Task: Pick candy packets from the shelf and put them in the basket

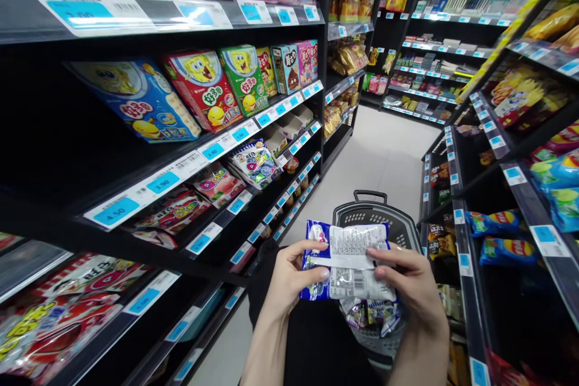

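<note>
Two hands hold one snack packet up in front of the person, low in the middle of the aisle. The packet is blue and white. Its back side faces up. That side is mostly white and silvery, with small black print, a flat seam running across the middle, and a barcode near the bottom. The blue shows along the left edge and the top corners. The packet looks crinkly and shiny.

The left hand has its grip closed on the left side of the packet, thumb on top and fingers tucked under. The right hand has its grip closed on the right side, with the thumb pressed on the front near the barcode.

Just under the packet is a dark shopping basket with a handle at its far end. More shiny packets lie inside it.

On the left, a black shelf carries bright boxes with a yellow cartoon face, with blue price tags along the edge. On the right, another shelf has blue chip bags. The floor is pale grey.
</note>
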`<act>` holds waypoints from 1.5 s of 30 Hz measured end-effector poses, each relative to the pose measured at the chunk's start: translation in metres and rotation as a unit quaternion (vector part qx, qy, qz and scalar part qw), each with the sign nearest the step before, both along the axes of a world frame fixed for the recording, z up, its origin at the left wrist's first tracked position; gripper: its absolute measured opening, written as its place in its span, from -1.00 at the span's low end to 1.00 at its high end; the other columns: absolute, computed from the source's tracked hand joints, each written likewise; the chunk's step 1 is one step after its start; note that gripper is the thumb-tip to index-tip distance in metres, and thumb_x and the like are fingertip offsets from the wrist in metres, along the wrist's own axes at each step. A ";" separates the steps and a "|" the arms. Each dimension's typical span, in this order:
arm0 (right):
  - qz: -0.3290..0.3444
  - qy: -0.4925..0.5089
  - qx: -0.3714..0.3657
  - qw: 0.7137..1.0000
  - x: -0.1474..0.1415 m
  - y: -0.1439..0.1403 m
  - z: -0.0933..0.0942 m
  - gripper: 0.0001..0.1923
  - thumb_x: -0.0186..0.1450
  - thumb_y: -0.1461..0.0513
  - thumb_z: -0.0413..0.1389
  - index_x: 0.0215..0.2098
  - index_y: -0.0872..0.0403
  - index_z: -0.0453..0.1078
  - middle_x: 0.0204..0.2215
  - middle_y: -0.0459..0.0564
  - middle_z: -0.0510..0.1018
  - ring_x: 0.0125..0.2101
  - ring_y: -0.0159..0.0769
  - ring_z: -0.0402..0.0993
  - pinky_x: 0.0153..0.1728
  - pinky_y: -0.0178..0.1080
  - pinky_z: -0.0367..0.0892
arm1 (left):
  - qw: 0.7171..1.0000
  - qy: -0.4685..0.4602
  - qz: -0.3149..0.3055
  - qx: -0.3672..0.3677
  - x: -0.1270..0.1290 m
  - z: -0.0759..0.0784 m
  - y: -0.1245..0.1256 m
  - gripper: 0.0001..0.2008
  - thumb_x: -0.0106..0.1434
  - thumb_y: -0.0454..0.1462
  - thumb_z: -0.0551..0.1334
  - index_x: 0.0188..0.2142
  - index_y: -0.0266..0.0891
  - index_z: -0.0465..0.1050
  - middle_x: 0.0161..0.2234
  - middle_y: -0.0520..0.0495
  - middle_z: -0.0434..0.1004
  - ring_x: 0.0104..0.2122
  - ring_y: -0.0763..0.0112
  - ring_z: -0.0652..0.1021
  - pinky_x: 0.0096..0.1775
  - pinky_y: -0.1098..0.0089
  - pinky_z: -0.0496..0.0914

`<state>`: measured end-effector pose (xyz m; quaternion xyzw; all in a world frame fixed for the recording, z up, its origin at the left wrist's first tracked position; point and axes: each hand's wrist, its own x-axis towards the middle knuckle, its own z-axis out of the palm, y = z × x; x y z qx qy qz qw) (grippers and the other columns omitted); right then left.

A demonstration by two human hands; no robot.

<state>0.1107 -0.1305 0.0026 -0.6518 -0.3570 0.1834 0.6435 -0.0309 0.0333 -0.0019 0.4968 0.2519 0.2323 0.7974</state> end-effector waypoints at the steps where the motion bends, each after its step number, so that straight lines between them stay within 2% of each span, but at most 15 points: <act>1: -0.006 0.000 0.002 1.000 0.000 0.000 0.000 -0.85 0.10 0.17 0.32 -0.31 -0.14 0.59 -0.42 -0.05 0.65 -0.41 -0.21 0.52 -0.38 -0.23 0.38 | 1.000 0.008 0.006 0.010 0.000 -0.001 0.000 -0.68 -0.30 -0.41 0.48 -0.44 -0.25 0.62 -0.45 -0.05 0.61 -0.47 0.35 0.52 -0.43 0.46 0.37; 4: -0.036 0.001 0.007 0.999 -0.001 0.003 0.003 -0.97 0.11 0.18 0.30 -0.45 -0.07 0.60 -0.50 -0.03 0.63 -0.47 -0.21 0.51 -0.43 -0.24 0.37 | 0.995 0.022 0.030 0.093 0.001 -0.003 -0.001 -0.80 -0.24 -0.35 0.47 -0.50 -0.23 0.64 -0.49 -0.06 0.60 -0.49 0.36 0.51 -0.44 0.46 0.34; 8: -0.050 -0.001 -0.017 0.999 -0.004 0.005 0.010 -0.91 0.13 0.19 0.25 -0.52 -0.01 0.56 -0.53 -0.05 0.61 -0.50 -0.25 0.49 -0.48 -0.30 0.33 | 0.975 0.043 0.069 0.208 0.002 -0.002 -0.002 -0.96 -0.12 -0.31 0.43 -0.59 -0.20 0.61 -0.56 -0.02 0.57 -0.51 0.39 0.49 -0.43 0.46 0.31; 13: -0.049 -0.014 -0.075 0.996 -0.009 0.002 0.017 -0.79 0.21 0.15 0.16 -0.55 0.05 0.44 -0.60 -0.12 0.49 -0.57 -0.37 0.34 -0.56 -0.37 0.18 | 0.964 0.077 0.072 0.246 0.002 0.003 -0.006 -0.86 0.00 -0.26 0.36 -0.62 -0.24 0.52 -0.58 0.02 0.52 -0.51 0.39 0.46 -0.40 0.46 0.31; 18: -0.048 -0.014 -0.092 0.994 -0.012 0.006 0.015 -0.74 0.24 0.12 0.14 -0.56 0.07 0.37 -0.61 -0.14 0.40 -0.56 -0.40 0.26 -0.54 -0.36 0.14 | 0.974 0.094 0.060 0.197 0.000 -0.004 -0.003 -0.83 0.02 -0.22 0.36 -0.60 -0.26 0.49 -0.59 0.05 0.51 -0.54 0.44 0.43 -0.44 0.49 0.27; 21: -0.052 0.023 -0.076 0.996 -0.012 0.012 0.013 -0.79 0.18 0.13 0.21 -0.49 0.05 0.34 -0.59 -0.17 0.36 -0.56 -0.41 0.21 -0.56 -0.38 0.13 | 0.982 0.081 0.066 0.160 0.000 -0.008 -0.001 -0.85 -0.03 -0.25 0.41 -0.56 -0.28 0.51 -0.56 0.03 0.52 -0.53 0.47 0.43 -0.45 0.51 0.27; 25: -0.054 0.116 -0.020 0.992 -0.013 0.017 0.009 -0.75 0.16 0.14 0.24 -0.34 -0.01 0.25 -0.55 -0.21 0.35 -0.56 -0.41 0.20 -0.60 -0.41 0.13 | 0.996 0.001 0.084 0.038 0.003 -0.007 -0.003 -0.75 -0.10 -0.31 0.45 -0.47 -0.25 0.40 -0.53 0.06 0.52 -0.54 0.48 0.46 -0.45 0.51 0.33; 28: -0.037 0.139 -0.004 0.990 -0.013 0.019 0.005 -0.79 0.21 0.13 0.20 -0.33 -0.01 0.26 -0.52 -0.17 0.39 -0.54 -0.39 0.23 -0.58 -0.40 0.15 | 0.996 -0.034 0.077 -0.029 0.005 -0.003 -0.004 -0.72 -0.08 -0.29 0.44 -0.47 -0.25 0.35 -0.53 0.03 0.53 -0.55 0.46 0.49 -0.46 0.48 0.37; 33: -0.044 0.143 0.023 0.988 -0.014 0.021 0.000 -0.85 0.23 0.13 0.17 -0.36 0.00 0.32 -0.51 -0.15 0.38 -0.50 -0.37 0.22 -0.52 -0.37 0.12 | 0.992 -0.028 0.109 -0.058 0.002 -0.004 0.000 -0.78 -0.14 -0.30 0.46 -0.55 -0.32 0.45 -0.64 0.07 0.45 -0.63 0.59 0.41 -0.54 0.60 0.28; 37: -0.046 0.159 0.057 0.984 -0.015 0.024 0.000 -0.87 0.22 0.13 0.19 -0.38 0.00 0.38 -0.49 -0.14 0.42 -0.46 -0.37 0.25 -0.47 -0.37 0.14 | 0.991 -0.029 0.089 -0.093 -0.001 -0.006 0.002 -0.78 -0.14 -0.25 0.46 -0.52 -0.32 0.52 -0.62 0.04 0.47 -0.61 0.55 0.44 -0.51 0.57 0.33; 41: -0.055 0.192 0.080 0.977 -0.015 0.026 -0.001 -0.88 0.21 0.13 0.20 -0.37 0.01 0.42 -0.47 -0.15 0.43 -0.45 -0.38 0.25 -0.46 -0.39 0.16 | 0.991 -0.049 0.066 -0.103 -0.001 -0.002 -0.001 -0.80 -0.08 -0.26 0.45 -0.50 -0.30 0.49 -0.58 0.05 0.47 -0.57 0.55 0.47 -0.48 0.58 0.35; 43: -0.060 0.199 0.078 0.975 -0.015 0.027 -0.001 -0.86 0.21 0.13 0.20 -0.36 0.02 0.42 -0.46 -0.14 0.43 -0.45 -0.39 0.26 -0.46 -0.40 0.17 | 0.989 -0.075 0.055 -0.113 -0.001 0.001 -0.001 -0.81 -0.03 -0.28 0.43 -0.42 -0.25 0.49 -0.52 0.04 0.52 -0.54 0.52 0.50 -0.44 0.55 0.39; 45: -0.085 0.197 0.088 0.973 -0.014 0.029 0.000 -0.84 0.20 0.12 0.21 -0.35 0.03 0.40 -0.45 -0.14 0.43 -0.43 -0.40 0.29 -0.44 -0.41 0.20 | 0.984 -0.112 0.055 -0.128 0.000 0.004 0.000 -0.75 0.08 -0.23 0.38 -0.22 -0.16 0.48 -0.38 0.00 0.57 -0.45 0.45 0.55 -0.37 0.48 0.44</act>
